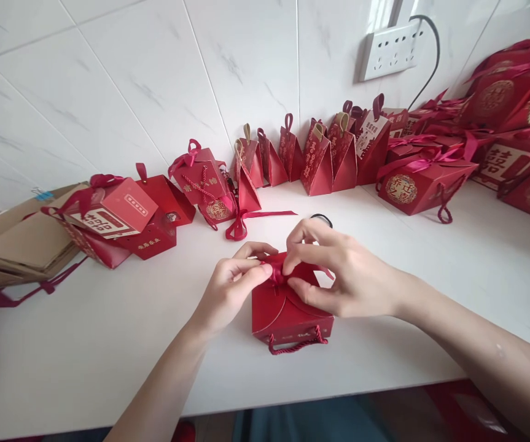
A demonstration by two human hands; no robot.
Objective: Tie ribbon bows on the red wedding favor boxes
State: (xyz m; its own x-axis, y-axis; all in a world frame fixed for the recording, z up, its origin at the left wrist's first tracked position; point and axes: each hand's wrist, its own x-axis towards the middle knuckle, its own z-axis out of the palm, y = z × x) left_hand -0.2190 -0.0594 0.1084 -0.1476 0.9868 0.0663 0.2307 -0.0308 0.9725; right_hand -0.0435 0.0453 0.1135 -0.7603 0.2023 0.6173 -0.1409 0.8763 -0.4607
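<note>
A red gift box (269, 313) stands on the white table in front of me, its curved top flaps folded together and a twisted red cord handle (298, 348) hanging on the near side. A dark pink ribbon (277, 274) is gathered at the middle of its top. My left hand (234, 279) pinches the ribbon from the left between thumb and fingers. From the right, my right hand (338, 270) has its bent index finger and thumb closed in at the ribbon's other side. Part of the ribbon and the box's right top are hidden behind that hand.
Behind the box lies a loose ribbon (265, 215). Several triangular red boxes (316, 162) line the tiled wall. More ribboned boxes (425, 181) are stacked at right; others (112, 212) sit at left beside flat brown cardboard (29, 245). A power strip (391, 52) is on the wall.
</note>
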